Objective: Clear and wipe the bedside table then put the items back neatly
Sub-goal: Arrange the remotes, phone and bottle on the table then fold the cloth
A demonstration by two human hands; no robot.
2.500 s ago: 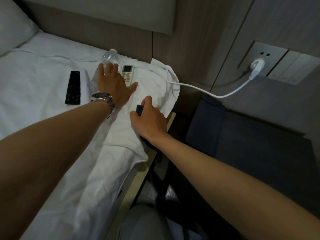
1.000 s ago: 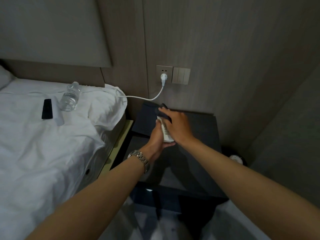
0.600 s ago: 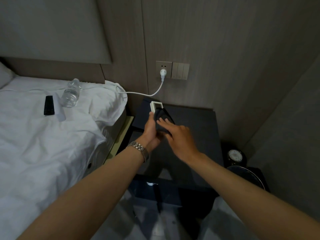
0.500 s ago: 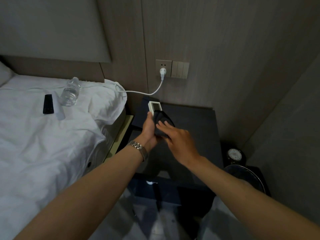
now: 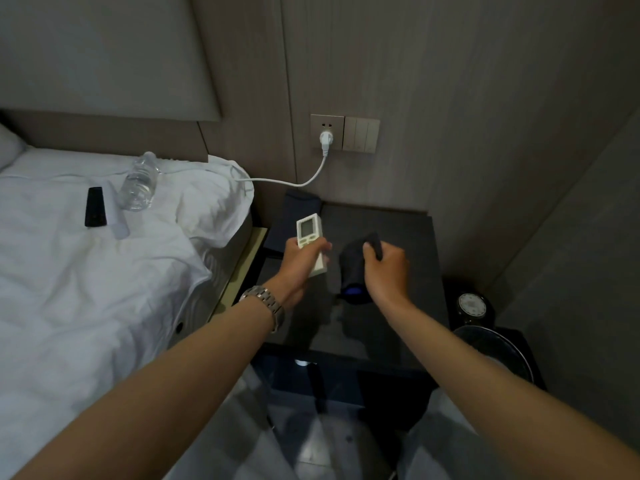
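White remote [image 5: 310, 241] sits gripped in our left hand [image 5: 300, 263]; our right hand [image 5: 385, 271] squeezes a dark cloth [image 5: 356, 268] above the surface [image 5: 398, 323].

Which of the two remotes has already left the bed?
The white remote with the screen: the left hand holds it above the bedside table. The black remote lies on the bed beside the water bottle.
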